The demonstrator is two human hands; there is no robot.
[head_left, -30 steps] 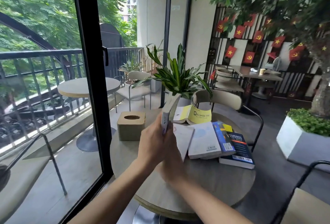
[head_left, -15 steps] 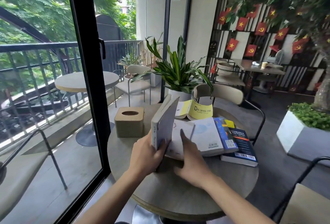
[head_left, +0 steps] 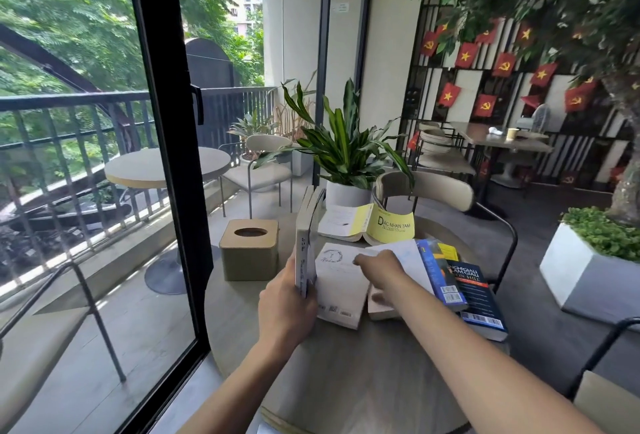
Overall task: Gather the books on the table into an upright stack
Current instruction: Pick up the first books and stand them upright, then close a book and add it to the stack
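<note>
My left hand grips a grey book and holds it upright on the round table. To its right lies a white book, flat on the table. My right hand rests on a second white book beside it, thumb under the edge, fingers on top. Further right, a blue book overlaps a dark book. A yellow book lies open, face down, at the back of the table.
A tan tissue box stands left of the upright book. A potted plant and a chair sit behind the table. A black door frame runs close on the left. A white planter is on the right.
The upright book has been set straighter on the table in my left hand. My right hand has moved rightward from the first white book onto the second one.
</note>
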